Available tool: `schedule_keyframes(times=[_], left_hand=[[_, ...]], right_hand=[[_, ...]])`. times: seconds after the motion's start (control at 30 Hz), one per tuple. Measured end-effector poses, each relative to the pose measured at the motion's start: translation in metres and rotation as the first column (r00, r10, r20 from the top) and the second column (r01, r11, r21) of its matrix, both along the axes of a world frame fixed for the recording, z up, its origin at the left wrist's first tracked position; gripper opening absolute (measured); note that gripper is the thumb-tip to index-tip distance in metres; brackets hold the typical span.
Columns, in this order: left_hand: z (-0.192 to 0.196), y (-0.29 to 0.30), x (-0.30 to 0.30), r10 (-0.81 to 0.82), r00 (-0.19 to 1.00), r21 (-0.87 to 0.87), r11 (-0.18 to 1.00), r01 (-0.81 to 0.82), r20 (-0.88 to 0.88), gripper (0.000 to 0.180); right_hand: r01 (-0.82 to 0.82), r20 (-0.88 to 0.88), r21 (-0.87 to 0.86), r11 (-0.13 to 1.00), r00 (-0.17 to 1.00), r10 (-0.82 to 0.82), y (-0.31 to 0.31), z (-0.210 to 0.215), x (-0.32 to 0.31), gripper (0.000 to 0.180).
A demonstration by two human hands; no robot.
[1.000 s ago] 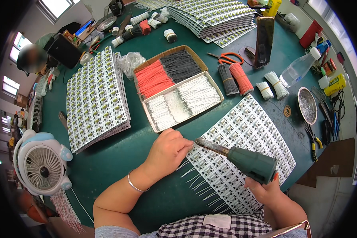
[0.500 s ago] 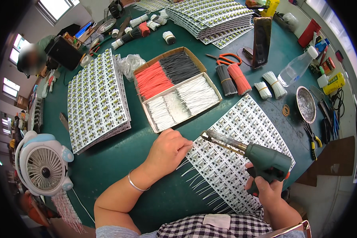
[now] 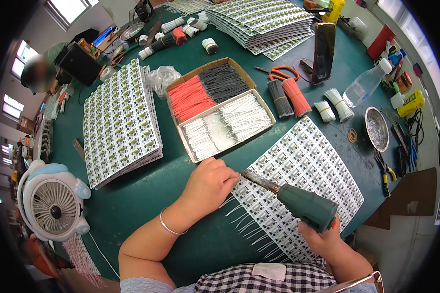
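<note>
My right hand [image 3: 322, 238] grips a dark green soldering gun [image 3: 308, 207], whose metal tip points up and left to the left corner of a white circuit board panel [image 3: 298, 190]. At that corner, the thumb and forefinger of my left hand [image 3: 211, 181] are pinched on what looks like a thin white wire, mostly hidden by the fingers. The soldering gun's tip is right beside those fingertips. Several white wires [image 3: 249, 228] stick out from the panel's lower left edge, below my left hand.
Ahead lies a cardboard box [image 3: 193, 155] of red, black and white wires. A stack of boards [image 3: 120, 127] leans at left, near a small fan [image 3: 55, 210]. Wire bundles [image 3: 296, 97], orange scissors [image 3: 281, 73], a bottle [image 3: 366, 84] and a metal bowl [image 3: 377, 129] lie right.
The soldering gun has turned and moved left and down, bringing its tip closer to my left fingertips. My left hand stays pinched at the panel's corner, almost unmoved.
</note>
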State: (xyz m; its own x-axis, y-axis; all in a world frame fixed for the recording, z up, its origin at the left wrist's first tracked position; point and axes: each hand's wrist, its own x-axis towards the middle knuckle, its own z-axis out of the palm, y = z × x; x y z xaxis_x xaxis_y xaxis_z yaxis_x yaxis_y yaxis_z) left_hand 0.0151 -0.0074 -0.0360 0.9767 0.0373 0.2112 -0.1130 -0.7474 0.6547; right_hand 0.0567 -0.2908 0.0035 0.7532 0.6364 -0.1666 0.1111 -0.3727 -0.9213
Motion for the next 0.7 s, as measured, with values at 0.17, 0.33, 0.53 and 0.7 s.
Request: schedule_keyframes(times=[0.17, 0.33, 0.53, 0.7], left_hand=[[-0.001, 0.001, -0.001, 0.008, 1.0, -0.012, 1.0, -0.008, 0.005, 0.005], [0.002, 0.001, -0.003, 0.012, 1.0, -0.01, 1.0, -0.012, -0.013, 0.005], [0.0, -0.005, 0.004, -0.013, 1.0, -0.027, 1.0, 0.013, 0.011, 0.005], [0.006, -0.002, -0.001, 0.045, 0.999, -0.007, 0.999, -0.045, -0.029, 0.003]], right_hand=[[-0.073, 0.133, 0.003, 0.997, 0.989, 0.072, 0.006, 0.006, 0.002, 0.029], [-0.004, 0.078, 0.05, 0.999, 0.997, 0.001, -0.003, 0.001, -0.005, 0.031], [0.45, -0.031, 0.301, 0.841, 0.886, -0.463, -0.038, 0.016, -0.002, 0.039], [0.689, 0.128, 0.42, 0.591, 0.599, -0.79, -0.079, 0.041, 0.03, 0.04]])
